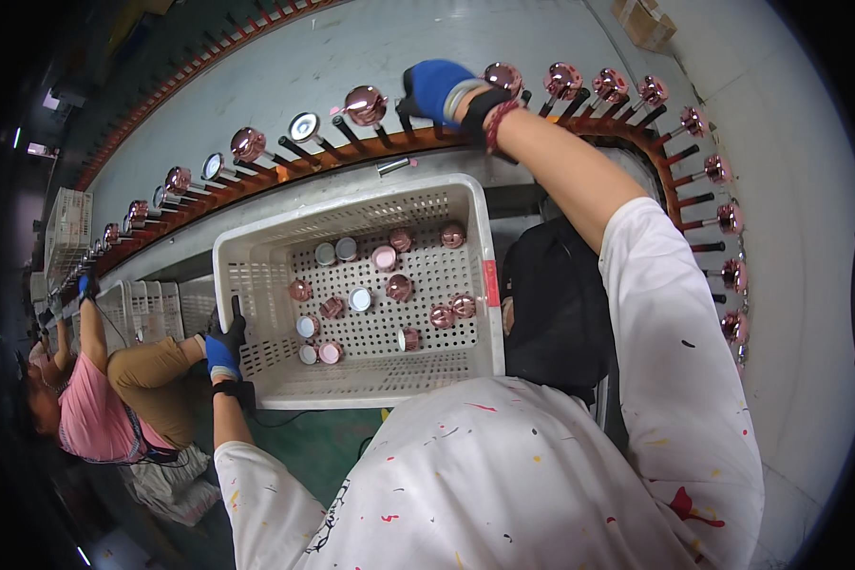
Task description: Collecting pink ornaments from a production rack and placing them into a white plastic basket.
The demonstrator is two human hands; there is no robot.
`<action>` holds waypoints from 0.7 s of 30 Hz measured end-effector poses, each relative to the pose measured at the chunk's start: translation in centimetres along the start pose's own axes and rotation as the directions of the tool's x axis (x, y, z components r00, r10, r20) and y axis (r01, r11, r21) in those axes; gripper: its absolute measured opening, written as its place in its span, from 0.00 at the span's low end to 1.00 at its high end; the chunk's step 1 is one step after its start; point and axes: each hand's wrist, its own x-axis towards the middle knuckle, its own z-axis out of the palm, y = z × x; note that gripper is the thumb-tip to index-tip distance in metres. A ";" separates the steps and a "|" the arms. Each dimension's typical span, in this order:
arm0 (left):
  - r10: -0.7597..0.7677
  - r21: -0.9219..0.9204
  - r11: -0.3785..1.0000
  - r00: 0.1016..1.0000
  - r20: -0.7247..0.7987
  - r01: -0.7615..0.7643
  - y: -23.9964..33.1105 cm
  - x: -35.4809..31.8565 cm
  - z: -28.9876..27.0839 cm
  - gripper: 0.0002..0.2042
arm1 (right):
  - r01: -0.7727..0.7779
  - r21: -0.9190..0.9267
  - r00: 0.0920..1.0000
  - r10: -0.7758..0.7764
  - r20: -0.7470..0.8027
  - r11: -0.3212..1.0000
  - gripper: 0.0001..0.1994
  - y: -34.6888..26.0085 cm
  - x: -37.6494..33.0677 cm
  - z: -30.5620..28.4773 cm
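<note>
My left hand point(224, 348), in a blue and black glove, grips the left end of a white perforated plastic basket point(351, 391). Inside the basket lie several shiny pink metallic caps point(399, 287), some turned so a white or pale round face point(360, 299) shows. My right hand point(442, 90), gloved the same way, reaches across to the curved rail of posts. Its fingers are curled just above a black post point(406, 122), and what they hold, if anything, is hidden. It is between one pink metallic cap point(365, 105) and another pink cap point(503, 78) on posts.
An orange-brown conveyor rail point(389, 144) curves around the worktop, bearing several posts and caps. A small metal post point(395, 166) lies beside it. A black cloth or bag point(556, 304) is right of the basket. At left sits a person in a pink shirt point(100, 408). A cardboard box point(644, 23) stands far right.
</note>
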 end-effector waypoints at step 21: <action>-0.129 0.007 0.992 0.990 0.058 0.129 -0.6 -0.3 0.0 0.11 | 0.047 -0.209 0.999 -0.047 0.003 0.977 0.14 0.3 -4.8 -1.5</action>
